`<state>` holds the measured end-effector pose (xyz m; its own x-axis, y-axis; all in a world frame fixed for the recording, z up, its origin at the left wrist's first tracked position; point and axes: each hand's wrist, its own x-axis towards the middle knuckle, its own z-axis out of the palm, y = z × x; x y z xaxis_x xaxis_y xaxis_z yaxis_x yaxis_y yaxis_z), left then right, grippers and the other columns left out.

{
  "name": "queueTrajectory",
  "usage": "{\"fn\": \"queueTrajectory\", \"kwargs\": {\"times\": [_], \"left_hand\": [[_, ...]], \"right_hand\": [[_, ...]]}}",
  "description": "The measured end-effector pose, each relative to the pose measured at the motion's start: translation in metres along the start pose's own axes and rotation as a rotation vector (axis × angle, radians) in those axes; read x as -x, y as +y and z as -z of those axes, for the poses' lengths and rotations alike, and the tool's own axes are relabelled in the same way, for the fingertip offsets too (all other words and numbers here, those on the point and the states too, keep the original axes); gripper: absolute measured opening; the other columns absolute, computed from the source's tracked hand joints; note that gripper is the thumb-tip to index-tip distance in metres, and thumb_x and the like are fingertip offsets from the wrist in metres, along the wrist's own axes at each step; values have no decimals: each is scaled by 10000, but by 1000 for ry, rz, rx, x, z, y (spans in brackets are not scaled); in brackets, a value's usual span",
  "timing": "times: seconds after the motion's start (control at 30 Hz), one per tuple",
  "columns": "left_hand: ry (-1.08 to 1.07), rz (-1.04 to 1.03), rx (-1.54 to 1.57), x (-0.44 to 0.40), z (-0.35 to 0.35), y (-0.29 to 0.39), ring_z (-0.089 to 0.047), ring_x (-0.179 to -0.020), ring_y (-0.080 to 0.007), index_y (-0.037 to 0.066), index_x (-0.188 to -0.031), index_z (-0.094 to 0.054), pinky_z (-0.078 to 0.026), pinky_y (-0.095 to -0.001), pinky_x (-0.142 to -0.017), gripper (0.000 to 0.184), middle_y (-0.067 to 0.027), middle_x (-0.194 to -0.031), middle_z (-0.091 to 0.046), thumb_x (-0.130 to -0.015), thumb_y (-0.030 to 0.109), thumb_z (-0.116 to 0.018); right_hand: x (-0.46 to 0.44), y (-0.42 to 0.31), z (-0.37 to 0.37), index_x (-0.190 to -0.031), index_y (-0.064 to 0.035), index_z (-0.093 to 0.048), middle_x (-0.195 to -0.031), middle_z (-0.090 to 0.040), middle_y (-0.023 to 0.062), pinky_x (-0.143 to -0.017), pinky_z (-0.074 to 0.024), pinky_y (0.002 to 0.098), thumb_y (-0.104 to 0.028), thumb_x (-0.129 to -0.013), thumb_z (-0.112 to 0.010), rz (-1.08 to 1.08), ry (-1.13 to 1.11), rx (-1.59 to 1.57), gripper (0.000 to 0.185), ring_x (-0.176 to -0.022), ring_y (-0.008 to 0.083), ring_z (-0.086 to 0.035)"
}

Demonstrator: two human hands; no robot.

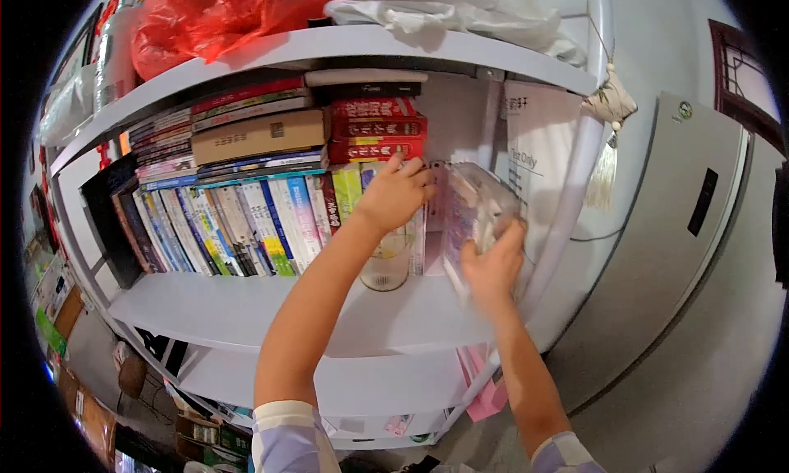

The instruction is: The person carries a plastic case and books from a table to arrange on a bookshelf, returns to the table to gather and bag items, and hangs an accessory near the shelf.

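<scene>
My right hand [496, 267] grips the front edge of a clear plastic box [468, 198], which stands tilted at the right end of the shelf; motion blurs it and hides its contents. My left hand [394, 195] reaches up to the lowest of the stacked red books [378, 129], fingers stretched out and bent at the tips. Just below that hand, a clear cylindrical container [385, 267] rests on the shelf. Upright books [246, 222] fill the row to the left, and the hand covers some at its right end.
More books and a brown cardboard box [259, 138] lie flat on the upright row. Red [222, 21] and white plastic bags [460, 17] occupy the shelf above. A tasselled ornament [610, 99] hangs from the right post. A tall grey appliance [649, 251] stands at right.
</scene>
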<state>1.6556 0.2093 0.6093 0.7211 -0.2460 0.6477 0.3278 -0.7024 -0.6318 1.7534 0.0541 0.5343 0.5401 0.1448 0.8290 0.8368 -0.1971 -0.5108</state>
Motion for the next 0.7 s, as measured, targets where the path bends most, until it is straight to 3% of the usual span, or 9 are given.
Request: {"fn": "queueTrajectory", "kwargs": {"times": [0.03, 0.1, 0.33, 0.5, 0.7], "left_hand": [[-79, 2, -38, -1, 5, 0, -440, -1041, -183, 133, -925, -591, -306, -418, -935, 190, 7, -1021, -553, -752, 196, -541], [-15, 55, 9, 0, 1, 3, -441, -1041, -184, 121, -972, -557, -308, -411, -926, 236, 1, -1030, -552, -750, 203, -564], [91, 154, 115, 5, -4, 13, -423, -1079, -226, 95, -1081, -474, -300, -435, -917, 375, -51, -1072, -530, -731, 162, -592], [94, 147, 49, 8, -5, 20, -408, -1100, -247, 86, -1098, -461, -286, -450, -927, 398, -80, -1088, -518, -718, 129, -574], [43, 212, 254, 4, 11, 22, -397, -1108, -285, 79, -1138, -440, -272, -449, -944, 511, -101, -1108, -500, -676, 179, -634]], "right_hand": [[1, 1, -8, -1128, 28, -331, -1065, -445, 239, -800, -393, 459, -164, -636, -632, 62, 46, 30, 608, -953, 411, -474], [1, -3, -20, -1122, 27, -329, -1082, -435, 238, -787, -404, 460, -162, -641, -636, 186, 136, 86, 602, -948, 408, -477], [-7, -17, -28, -1070, 38, -327, -1036, -427, 257, -772, -418, 454, -163, -634, -661, 112, -99, -100, 585, -933, 430, -473], [-14, -14, -41, -1058, 27, -330, -1005, -447, 223, -727, -434, 435, -155, -642, -665, 132, -90, -111, 564, -879, 401, -503], [-11, -13, -33, -1071, 23, -340, -1007, -465, 224, -712, -440, 439, -155, -657, -661, 48, -93, -137, 553, -860, 399, -522]]}}
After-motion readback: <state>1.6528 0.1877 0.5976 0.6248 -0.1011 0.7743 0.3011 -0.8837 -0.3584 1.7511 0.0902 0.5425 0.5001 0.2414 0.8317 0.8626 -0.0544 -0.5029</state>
